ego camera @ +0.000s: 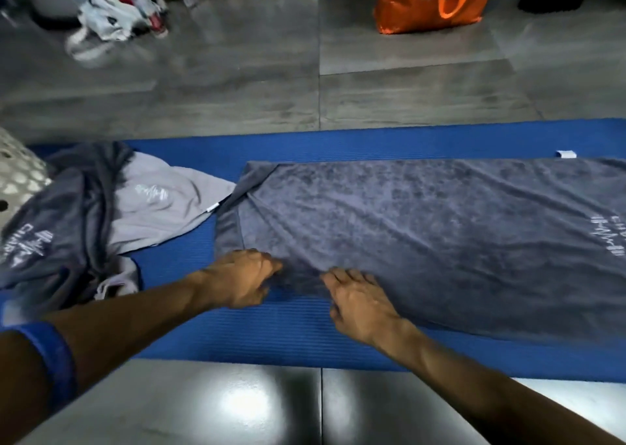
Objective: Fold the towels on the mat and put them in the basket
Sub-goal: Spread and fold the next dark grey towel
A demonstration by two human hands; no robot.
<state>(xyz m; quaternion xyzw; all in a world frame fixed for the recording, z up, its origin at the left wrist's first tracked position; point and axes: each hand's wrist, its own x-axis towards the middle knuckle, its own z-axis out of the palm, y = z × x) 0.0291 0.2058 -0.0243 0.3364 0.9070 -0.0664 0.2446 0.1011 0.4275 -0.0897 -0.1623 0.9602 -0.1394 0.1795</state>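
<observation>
Both hands pinch the near edge of the spread grey towel (423, 227) on the blue mat (288, 336): left hand (242, 280) at 7 o'clock, right hand (359, 300) beside it. Lift evenly, matching corners. Basket (15, 176) waits at 9 o'clock.

My left hand (242, 280) is smeared by motion, and its fingertips sink into a fold of the grey towel (423, 241), so I cannot tell whether they pinch it. That towel runs off the right edge. The basket (15, 180) is cut by the left edge; only a perforated corner shows. The crumpled towels (67, 214) beside it overlap, hiding each other's edges. The far clutter (115, 21) is too blurred to name.
</observation>
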